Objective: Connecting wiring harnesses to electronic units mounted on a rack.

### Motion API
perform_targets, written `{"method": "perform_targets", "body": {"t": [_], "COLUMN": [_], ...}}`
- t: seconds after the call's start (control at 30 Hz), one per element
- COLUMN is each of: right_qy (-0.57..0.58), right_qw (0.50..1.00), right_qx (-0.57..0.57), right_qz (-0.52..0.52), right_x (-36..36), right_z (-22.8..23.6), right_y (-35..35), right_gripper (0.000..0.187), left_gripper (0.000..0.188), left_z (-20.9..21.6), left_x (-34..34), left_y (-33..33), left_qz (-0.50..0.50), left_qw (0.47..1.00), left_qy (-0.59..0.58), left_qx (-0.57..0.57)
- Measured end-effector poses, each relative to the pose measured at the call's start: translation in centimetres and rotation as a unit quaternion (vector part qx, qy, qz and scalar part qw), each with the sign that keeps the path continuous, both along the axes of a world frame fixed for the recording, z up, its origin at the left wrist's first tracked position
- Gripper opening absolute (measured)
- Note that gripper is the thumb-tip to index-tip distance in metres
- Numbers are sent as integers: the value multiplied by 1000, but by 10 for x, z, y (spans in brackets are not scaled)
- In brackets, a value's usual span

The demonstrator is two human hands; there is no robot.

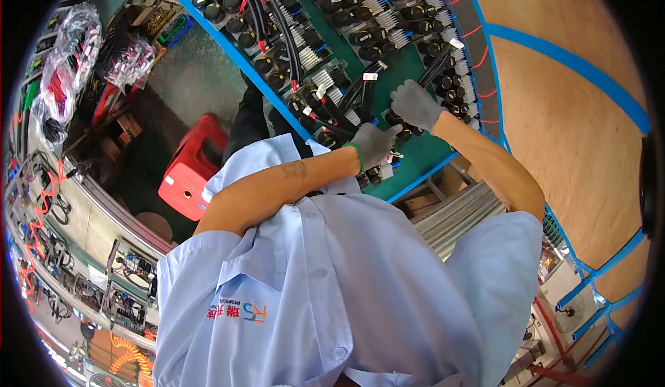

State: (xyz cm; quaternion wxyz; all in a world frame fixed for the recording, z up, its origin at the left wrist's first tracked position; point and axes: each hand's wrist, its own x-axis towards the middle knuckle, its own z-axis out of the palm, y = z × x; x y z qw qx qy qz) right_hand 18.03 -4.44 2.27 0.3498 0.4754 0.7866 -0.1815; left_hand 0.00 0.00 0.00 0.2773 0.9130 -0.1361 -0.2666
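My two hands, both in grey gloves, are over a green bench top (pixel 426 153) that carries rows of circuit boards with black cylindrical capacitors and pale finned heat sinks. My left hand (pixel 376 144) is low over the near boards, its fingers curled and one finger reaching toward the right hand. Just beyond it, my right hand (pixel 414 105) is closed, knuckles up, above a board with black capacitors (pixel 404 125). What either hand grips is hidden beneath the gloves. Thick black cables (pixel 365 94) with white tags lie across the boards beside my left hand.
A blue edge (pixel 260 85) borders the bench. Thin red wires (pixel 488 94) loop along its right side, next to a plywood panel (pixel 568 75) with blue strips. A red plastic stool (pixel 190 172) stands on the floor at left. Metal bars (pixel 460 217) are stacked under the bench.
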Motion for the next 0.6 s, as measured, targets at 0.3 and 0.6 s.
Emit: {"method": "perform_targets", "body": {"t": [0.3,0.6], "right_qy": [25,15], "right_qw": [999,1000], "right_qx": [35,3], "right_qz": [-18,-4], "right_x": [3,-6], "right_z": [0,-4], "right_y": [0,1], "right_gripper": [11,12], "left_gripper": [60,61], "left_z": [5,-37], "left_x": [2,-10], "left_y": [9,-20], "left_qz": [104,136], "left_qw": [983,980], "left_qy": [108,-108], "left_qx": [-110,-92]}}
